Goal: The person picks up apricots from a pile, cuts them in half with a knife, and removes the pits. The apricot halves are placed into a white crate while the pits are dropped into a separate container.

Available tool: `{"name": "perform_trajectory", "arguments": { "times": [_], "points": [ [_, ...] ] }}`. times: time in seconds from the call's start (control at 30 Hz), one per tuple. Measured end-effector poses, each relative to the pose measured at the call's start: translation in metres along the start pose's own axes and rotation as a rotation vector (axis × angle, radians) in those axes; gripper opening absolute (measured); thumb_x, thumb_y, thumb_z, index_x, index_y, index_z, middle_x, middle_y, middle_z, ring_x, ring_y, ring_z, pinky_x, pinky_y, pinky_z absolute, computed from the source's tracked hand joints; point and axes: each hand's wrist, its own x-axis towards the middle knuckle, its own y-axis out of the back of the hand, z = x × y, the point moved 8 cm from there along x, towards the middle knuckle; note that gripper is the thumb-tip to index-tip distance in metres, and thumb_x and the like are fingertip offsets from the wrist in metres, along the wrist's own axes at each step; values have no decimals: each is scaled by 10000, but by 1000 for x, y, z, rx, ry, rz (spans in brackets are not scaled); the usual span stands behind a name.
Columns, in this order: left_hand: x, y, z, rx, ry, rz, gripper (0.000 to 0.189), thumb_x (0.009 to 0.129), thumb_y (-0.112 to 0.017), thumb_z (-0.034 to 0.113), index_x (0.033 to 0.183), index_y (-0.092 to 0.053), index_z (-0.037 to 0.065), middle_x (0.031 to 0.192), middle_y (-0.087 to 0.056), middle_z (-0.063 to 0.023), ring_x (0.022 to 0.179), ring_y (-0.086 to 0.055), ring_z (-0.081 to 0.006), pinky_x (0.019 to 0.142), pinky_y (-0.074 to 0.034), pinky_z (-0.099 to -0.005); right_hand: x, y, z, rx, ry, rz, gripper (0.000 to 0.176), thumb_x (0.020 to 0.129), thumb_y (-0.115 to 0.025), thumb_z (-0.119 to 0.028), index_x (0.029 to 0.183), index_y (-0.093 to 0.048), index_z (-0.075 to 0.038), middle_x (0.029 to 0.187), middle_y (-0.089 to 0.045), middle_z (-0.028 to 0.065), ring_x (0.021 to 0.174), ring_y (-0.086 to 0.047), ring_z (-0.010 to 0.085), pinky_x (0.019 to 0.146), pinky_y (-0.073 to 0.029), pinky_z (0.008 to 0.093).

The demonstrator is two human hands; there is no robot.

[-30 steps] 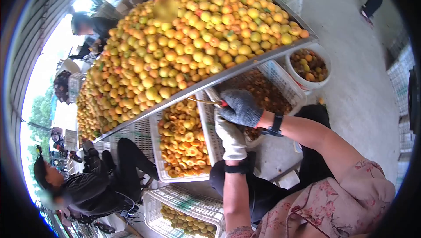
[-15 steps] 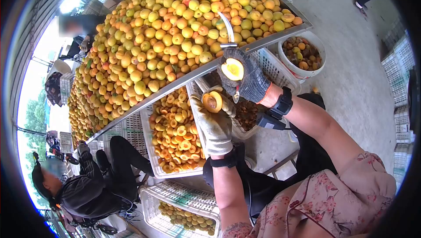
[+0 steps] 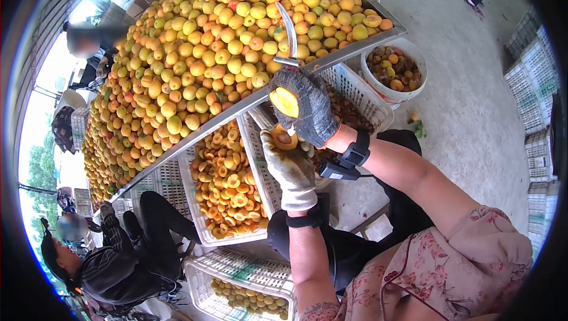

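The right hand [image 3: 305, 105], in a grey glove, was closed around a knife [image 3: 288, 34], whose curved blade stuck out past the fist. The same hand also carried an apricot half [image 3: 284, 102], with its yellow cut face turned up. The left hand [image 3: 290, 167], in a cream glove, was holding another half [image 3: 284, 137] in its fingers, and this one had a brown middle (I could not tell surely if it was the pit). The two hands were very near to each other, just beside the metal edge of the counter [image 3: 361, 50], on which whole apricots [image 3: 219, 43] were heaped.

A white crate [image 3: 234, 240] of cut halves [image 3: 231, 188] stood to the left of the left hand, partly under the counter. Behind the right hand was a crate with dark pieces [image 3: 358, 90], and next to it a white bucket [image 3: 395, 97] with spotted fruit. At the left side sat a co-worker [image 3: 127, 262] in dark clothes.
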Motion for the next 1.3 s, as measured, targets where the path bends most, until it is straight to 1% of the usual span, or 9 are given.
{"name": "perform_trajectory", "arguments": {
  "times": [0.07,0.13,0.3,0.4,0.67,0.7,0.77,1.23,1.3],
  "points": [
    [6,3,1,-57,-66,-91,352,961,-395,449,1013,-490,114,837,-562,-39,662,-537,-184,559,-442,-294,1,-3,15,238,-57,18,100,889,-609,-152,932,-620,-63,781,-602,-13,649,-573,68,540,-468,200],
    [7,2,2,-116,-133,-182,368,963,-394,438,1069,-504,104,900,-583,-51,739,-578,-192,630,-489,-311,-10,-9,-24,-526,534,49,93,895,-602,-143,925,-623,-57,786,-599,-19,671,-572,62,567,-474,205],
    [16,5,2,-196,-167,-111,459,987,-366,370,1309,-430,49,1243,-527,-114,1117,-532,-236,996,-412,-407,-8,-18,-9,57,145,-84,135,899,-600,-138,990,-622,-41,807,-606,-15,719,-568,61,637,-482,215],
    [5,-8,11,-155,-172,-115,378,982,-433,364,1207,-468,62,984,-545,5,893,-528,-102,909,-442,-326,-8,-24,-14,215,56,-167,167,903,-599,-139,1035,-614,-39,842,-614,-7,743,-568,72,658,-481,219],
    [-5,-21,10,-151,-286,-246,431,979,-440,331,1309,-415,55,1144,-543,-48,1047,-529,-147,999,-397,-358,8,1,41,721,-457,99,254,880,-540,-365,904,-548,-112,775,-557,57,675,-566,175,547,-461,287],
    [-5,-24,11,-148,-281,-88,361,995,-378,376,1167,-479,75,971,-550,-28,765,-530,-140,660,-456,-270,9,-3,49,782,-556,-24,259,882,-533,-386,882,-540,-127,752,-553,48,628,-537,167,493,-419,282],
    [-5,-18,11,-57,-284,-69,364,992,-381,383,1169,-480,81,956,-553,-31,744,-528,-137,644,-453,-264,3,-6,58,748,-722,46,304,884,-507,-459,818,-509,-162,687,-528,21,535,-454,148,459,-348,273],
    [8,-7,-2,30,-226,-17,379,934,-476,458,1045,-520,99,772,-571,-49,578,-552,-186,518,-472,-308,12,1,55,821,-658,-28,288,904,-504,-413,798,-502,-145,609,-489,7,448,-419,153,460,-372,296],
    [9,-12,-4,-69,-208,-54,412,958,-443,421,1178,-481,76,983,-578,-81,849,-570,-225,750,-480,-356,12,2,47,743,-606,13,274,899,-517,-403,803,-505,-146,612,-493,5,436,-422,154,447,-367,284]
  ]
}}
